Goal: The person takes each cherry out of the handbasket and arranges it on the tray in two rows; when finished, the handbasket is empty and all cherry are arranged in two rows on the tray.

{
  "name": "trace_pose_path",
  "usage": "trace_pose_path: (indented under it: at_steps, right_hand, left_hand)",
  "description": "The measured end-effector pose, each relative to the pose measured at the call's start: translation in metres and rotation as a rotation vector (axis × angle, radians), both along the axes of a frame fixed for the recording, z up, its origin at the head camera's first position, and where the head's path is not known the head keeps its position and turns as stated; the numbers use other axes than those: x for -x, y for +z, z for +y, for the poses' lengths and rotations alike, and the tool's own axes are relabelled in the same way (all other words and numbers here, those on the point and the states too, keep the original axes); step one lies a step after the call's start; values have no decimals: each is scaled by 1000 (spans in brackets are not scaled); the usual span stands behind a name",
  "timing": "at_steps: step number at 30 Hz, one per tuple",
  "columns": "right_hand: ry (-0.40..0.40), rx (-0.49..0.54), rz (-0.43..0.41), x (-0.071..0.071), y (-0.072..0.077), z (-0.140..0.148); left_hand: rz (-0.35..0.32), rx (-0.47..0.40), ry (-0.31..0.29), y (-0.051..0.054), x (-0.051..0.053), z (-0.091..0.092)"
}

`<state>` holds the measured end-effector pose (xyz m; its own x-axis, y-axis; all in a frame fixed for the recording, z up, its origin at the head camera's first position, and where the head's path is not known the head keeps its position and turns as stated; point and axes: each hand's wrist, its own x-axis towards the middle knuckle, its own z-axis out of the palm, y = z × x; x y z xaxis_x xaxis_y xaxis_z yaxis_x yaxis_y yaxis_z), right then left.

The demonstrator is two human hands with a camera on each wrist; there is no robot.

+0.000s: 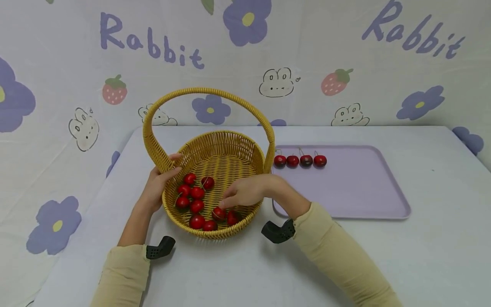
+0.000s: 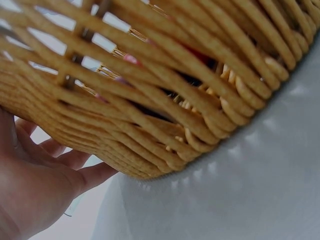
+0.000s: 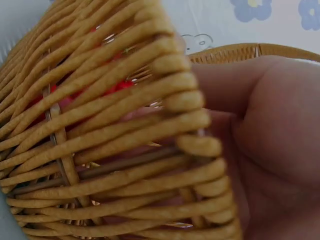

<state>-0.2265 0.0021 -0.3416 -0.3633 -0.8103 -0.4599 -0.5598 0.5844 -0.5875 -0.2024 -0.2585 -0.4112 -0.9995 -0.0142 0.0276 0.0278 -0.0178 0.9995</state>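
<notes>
A yellow wicker basket [image 1: 215, 233] with a tall arched handle stands on the table, several red cherries [image 1: 197, 192] lying in its left and front parts. At its left rim, beside the handle's foot, my left hand [image 1: 156, 187] grips the wicker; the left wrist view shows the left fingers [image 2: 95, 175] against the weave. My right hand [image 1: 245, 192] reaches over the right rim into the basket. Its thumb and fingers point down and pinch a cherry [image 1: 218, 213] near the front; the fingertips are partly hidden. In the right wrist view, the basket wall [image 3: 100, 125] covers the fingers.
To the right of the basket lies a lilac tray [image 1: 345, 187], its left edge partly behind the basket and right arm. A short row of cherries with stems [image 1: 305, 160] sits at its back left. A patterned cloth [image 1: 238, 64] hangs behind the white table [image 1: 441, 179].
</notes>
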Motion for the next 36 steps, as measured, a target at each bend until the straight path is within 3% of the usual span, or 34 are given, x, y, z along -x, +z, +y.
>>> trace_pose_path:
  at_steps: [5, 14, 21, 36]
  right_hand:
    - [43, -46, 10, 4, -4, -5]
    - [110, -56, -58, 7, -14, -13]
    - [118, -76, -40, 8, -16, -15]
    - [127, -16, -86, 10, -13, -10]
  left_hand:
    - [2, -5, -3, 0, -1, -1]
    - [-10, -14, 4, -3, -2, -1]
    - [-4, -18, -2, -3, -1, -1]
    - [-1, -10, -6, 1, 1, 1]
